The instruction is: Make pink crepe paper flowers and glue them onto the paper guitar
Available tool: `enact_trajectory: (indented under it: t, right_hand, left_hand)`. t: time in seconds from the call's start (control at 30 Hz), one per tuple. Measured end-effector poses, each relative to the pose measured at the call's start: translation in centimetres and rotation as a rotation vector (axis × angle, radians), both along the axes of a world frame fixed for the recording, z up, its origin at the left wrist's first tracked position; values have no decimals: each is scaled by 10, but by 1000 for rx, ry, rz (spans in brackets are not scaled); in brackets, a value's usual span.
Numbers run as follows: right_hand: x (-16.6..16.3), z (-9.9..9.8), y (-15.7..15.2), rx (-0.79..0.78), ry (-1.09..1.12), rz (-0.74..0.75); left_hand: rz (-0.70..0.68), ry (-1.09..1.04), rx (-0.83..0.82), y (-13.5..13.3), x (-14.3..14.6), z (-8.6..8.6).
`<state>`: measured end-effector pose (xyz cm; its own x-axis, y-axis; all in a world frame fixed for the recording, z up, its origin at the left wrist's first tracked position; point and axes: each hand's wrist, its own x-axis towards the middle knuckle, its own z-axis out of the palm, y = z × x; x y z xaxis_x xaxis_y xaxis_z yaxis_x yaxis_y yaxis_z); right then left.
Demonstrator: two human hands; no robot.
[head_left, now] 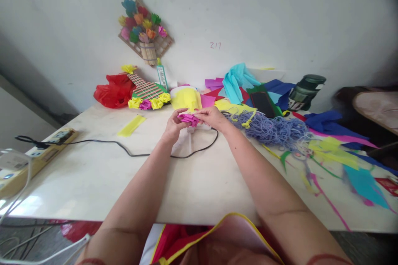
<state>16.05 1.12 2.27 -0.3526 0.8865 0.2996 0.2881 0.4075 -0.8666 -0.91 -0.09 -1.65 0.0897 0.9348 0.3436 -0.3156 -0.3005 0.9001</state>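
Across the room, I saw the left hand (174,126) gripping a ruffled, bright-pink paper piece (190,119) between thumb and fingers above the glossy white table (211,186); the right hand (212,117) pinched its right side, near tangled purple-blue string (273,129).

Whitish wall (264,16), red marking (215,45); pale table (214,186), glare left; grey floor (376,248).

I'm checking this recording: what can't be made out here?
All in the head view:
- Pink paper: partly covered by the left hand and right hand; the right's exact grip is too small to tell.
- Bottle: label too small to read.
- Power strip: cut off by the left edge.
- Turquoise paper: outline blurred.
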Motion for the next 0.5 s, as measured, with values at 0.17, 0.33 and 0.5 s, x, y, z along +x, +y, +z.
enact_trajectory:
  t: [0.17, 0.33, 0.5]
  right_hand:
    - [0, -3, 3, 43, 24, -13]
    - [-1, -5, 6, 68, 8, -30]
    - [0, -3, 6, 52, -97, -24]
  left_hand:
    - [-8, 8, -23, 0, 1, 0]
    - [-9, 12, -62, -1, 1, 3]
    - [7, -6, -109, -3, 3, 5]
